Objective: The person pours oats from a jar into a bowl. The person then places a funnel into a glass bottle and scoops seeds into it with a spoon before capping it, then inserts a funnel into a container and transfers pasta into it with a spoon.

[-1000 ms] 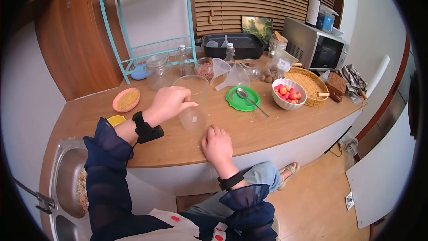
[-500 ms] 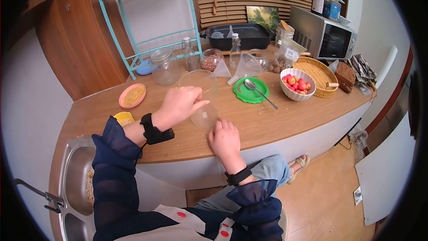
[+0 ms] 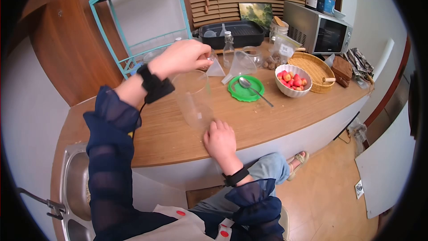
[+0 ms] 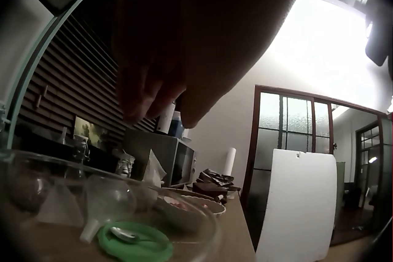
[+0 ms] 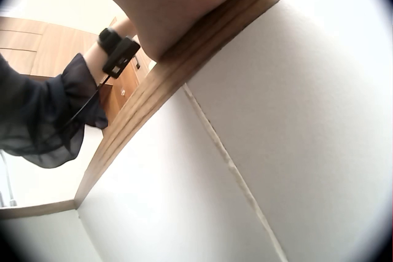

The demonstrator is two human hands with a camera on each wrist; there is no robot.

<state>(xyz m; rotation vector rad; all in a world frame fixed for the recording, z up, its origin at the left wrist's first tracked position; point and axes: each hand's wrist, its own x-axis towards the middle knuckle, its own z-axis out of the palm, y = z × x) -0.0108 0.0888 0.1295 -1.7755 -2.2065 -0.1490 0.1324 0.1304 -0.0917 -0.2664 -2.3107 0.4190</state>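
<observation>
My left hand (image 3: 180, 57) is raised above and beyond the rim of a tall clear container (image 3: 192, 90) standing on the counter. Its fingers (image 4: 134, 111) hang loosely bent in the left wrist view, apart from the thumb, with nothing visible between them. Behind these fingers, a jar of reddish-brown nuts is mostly hidden in the head view. My right hand (image 3: 221, 142) rests on the counter near its front edge, fingertips right beside the container's base. Clear funnels (image 3: 242, 64) lie just beyond the container, near a green lid (image 3: 236, 90) with a spoon (image 3: 257, 93) on it.
A white bowl of red fruit (image 3: 285, 90) and a wicker tray (image 3: 314, 69) stand to the right. Behind are a stoppered bottle (image 3: 228, 53), a black grill pan (image 3: 240, 40) and a microwave (image 3: 327, 38). A teal rack (image 3: 104, 40) and a sink (image 3: 67, 169) are on the left.
My left hand has lifted from over the container and moved away from me, toward the jar of nuts. My right hand stays resting on the counter; the head view has shifted slightly.
</observation>
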